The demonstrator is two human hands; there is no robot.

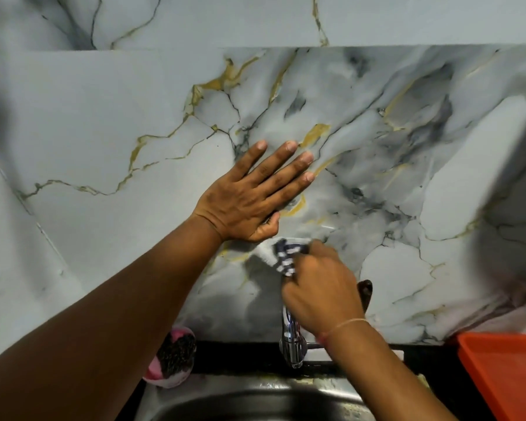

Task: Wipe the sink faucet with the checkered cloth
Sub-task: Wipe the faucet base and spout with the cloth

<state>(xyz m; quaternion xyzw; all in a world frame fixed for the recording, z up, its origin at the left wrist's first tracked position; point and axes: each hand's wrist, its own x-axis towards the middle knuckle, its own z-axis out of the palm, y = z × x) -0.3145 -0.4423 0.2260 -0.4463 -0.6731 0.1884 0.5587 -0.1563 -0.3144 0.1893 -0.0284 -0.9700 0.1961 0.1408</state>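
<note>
Two bare hands work against a glossy grey-white marble-patterned wall (134, 117) veined with gold and dark lines. The left hand (249, 196) lies flat on that wall, palm pressed to it, fingers spread and pointing up and to the right, thumb tucked low beside the cloth. The right hand (319, 287), with a thin thread band at the wrist, is curled closed around a bunched dark-blue-and-white checkered cloth (284, 258); the crumpled soft fabric sticks out from the top of the fist toward the upper left, just below the left thumb.

The cloth sits at the top of the shiny chrome metal sink faucet (292, 338), whose long axis runs roughly upright in the head view, from the fist down to a rounded end above the basin. Only its lower, smooth cylindrical part shows; the upper part is hidden by the right hand.

Below lies the curved rim of a dull stainless steel sink (255, 399), set in a dark counter. A pink-and-black rough-textured scrubber (172, 357) rests at the sink's back left corner. A flat orange plastic tray (504, 372) sits at the right edge.
</note>
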